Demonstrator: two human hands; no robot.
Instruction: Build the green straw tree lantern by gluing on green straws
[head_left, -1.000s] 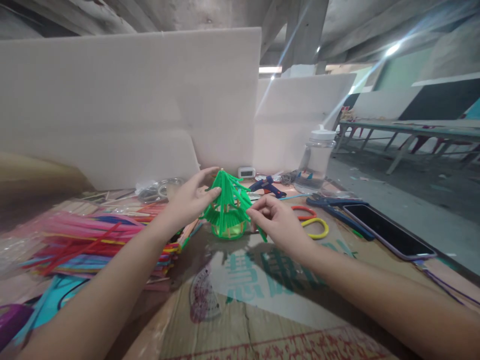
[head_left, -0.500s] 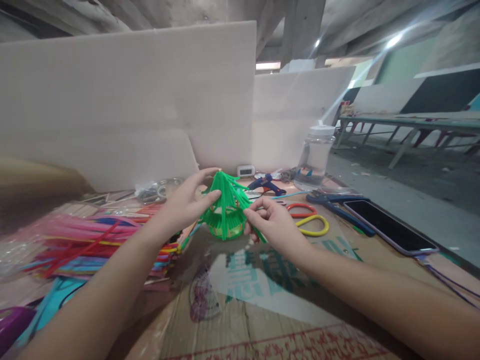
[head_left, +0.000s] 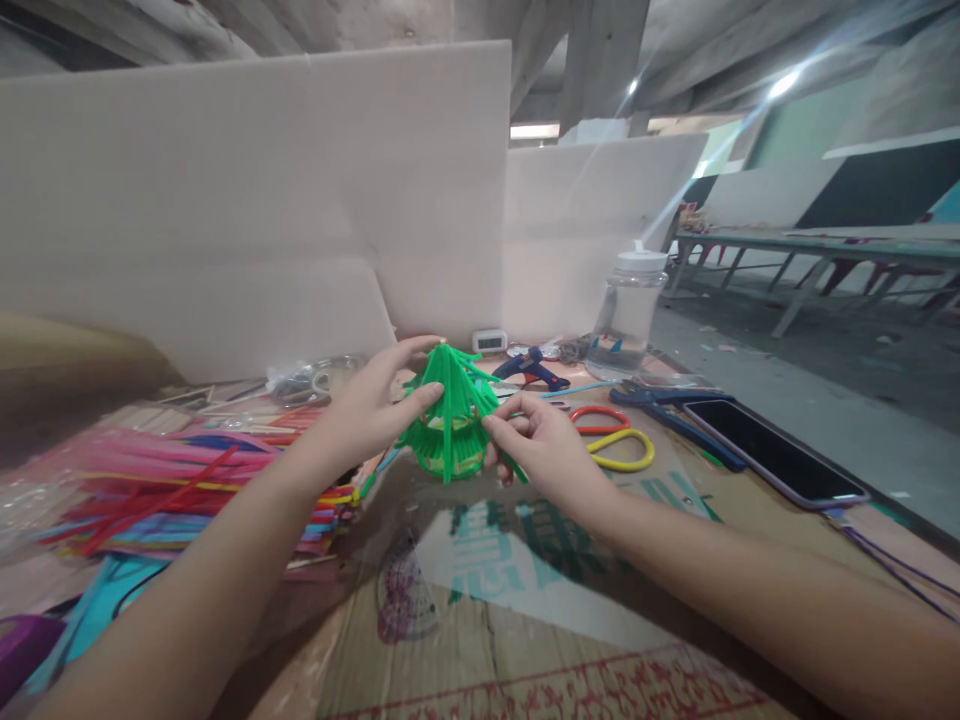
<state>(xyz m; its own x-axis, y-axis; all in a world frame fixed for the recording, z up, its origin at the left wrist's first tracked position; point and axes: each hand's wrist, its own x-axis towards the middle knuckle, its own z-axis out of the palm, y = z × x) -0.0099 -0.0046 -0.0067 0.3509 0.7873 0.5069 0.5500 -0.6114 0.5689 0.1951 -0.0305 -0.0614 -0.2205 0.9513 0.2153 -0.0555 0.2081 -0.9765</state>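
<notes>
A small green model with a cone-shaped roof of pipe cleaners [head_left: 448,440] stands on the cardboard-covered table in front of me. My left hand [head_left: 390,395] grips its roof, thumb on the near side and a finger at the peak. At the roof's right edge, my right hand [head_left: 536,440] pinches a green pipe cleaner [head_left: 517,468] between thumb and forefinger; its end sticks out below the fingers. Behind my right hand lie scissors with a red and a yellow handle loop [head_left: 626,452]. Part of the model's right side is hidden by my fingers.
A heap of coloured pipe cleaners [head_left: 172,490] lies at left. To the right are blue-handled pliers [head_left: 675,415], a phone [head_left: 776,450] and a water bottle [head_left: 626,315]. Behind the model sit a blue glue gun [head_left: 532,368] and a small white clock [head_left: 490,341], before white boards [head_left: 262,200].
The view has shifted very slightly. Both hands keep the same hold on the green model and pipe cleaner.
</notes>
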